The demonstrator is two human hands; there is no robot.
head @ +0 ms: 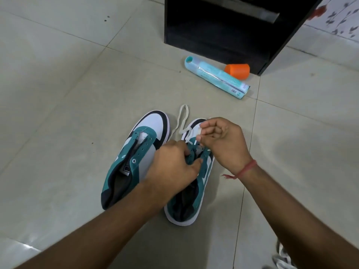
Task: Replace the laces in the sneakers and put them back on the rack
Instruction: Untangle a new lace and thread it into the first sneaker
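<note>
- Both hands low over right-hand sneaker (196, 183), close together, not touching each other.
- Left hand (172, 167): fingers curled, pinching green eyelet flap of that sneaker; steadying it, by the look.
- Right hand (221, 140): fingers curled, gripping white lace (181, 121) near sneaker's toe end; loose loop of lace trailing forward onto tiled floor (58, 94).
- Lace: soft, limp, light; no shape of its own, likely to twist. Best taken close behind stiff tip for feeding through eyelets; tip itself hidden by fingers.
- Sneaker: light, sole firm, upper pliable; flap folds under pinch. Best held at eyelet row or heel.
- Left-hand sneaker (134, 158): just beside, on floor, unlaced, tongue open, untouched.
- Black cabinet (223, 26) well beyond; whether rack or not, cannot tell.
</note>
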